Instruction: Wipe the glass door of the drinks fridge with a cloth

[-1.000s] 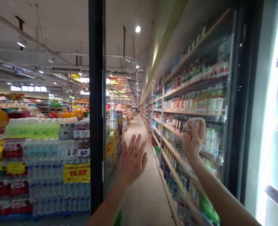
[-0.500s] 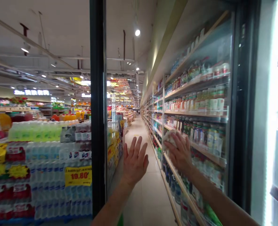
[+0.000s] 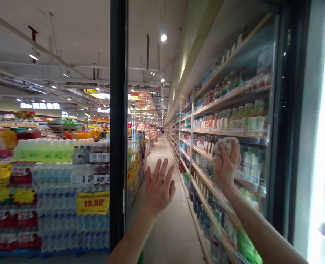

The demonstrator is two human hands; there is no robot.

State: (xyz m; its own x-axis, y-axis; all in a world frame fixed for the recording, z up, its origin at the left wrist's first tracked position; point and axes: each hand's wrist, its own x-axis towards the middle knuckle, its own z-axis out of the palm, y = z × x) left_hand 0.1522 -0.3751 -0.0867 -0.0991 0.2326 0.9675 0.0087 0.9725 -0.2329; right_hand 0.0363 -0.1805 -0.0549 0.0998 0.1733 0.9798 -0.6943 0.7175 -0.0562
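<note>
An open glass cooler door [image 3: 201, 55] stands in front of me, its black frame [image 3: 119, 121] at the left edge. My left hand [image 3: 159, 187] lies flat against the glass with fingers spread. My right hand [image 3: 225, 167] is closed round a crumpled whitish cloth [image 3: 224, 144] and presses it to the glass, to the right of and a little higher than the left hand. Both forearms reach up from the bottom of the view.
Through the glass a long aisle [image 3: 168, 205] runs ahead beside shelves of bottled drinks [image 3: 228, 121]. Stacked packs of bottled water [image 3: 55, 190] with a yellow 19.80 price sign [image 3: 93, 202] stand at the left. The lit cooler interior [image 3: 323, 146] is at the far right.
My right hand swept the cloth left and down across the glass, then back up to the right. My left hand stayed flat on the glass.
</note>
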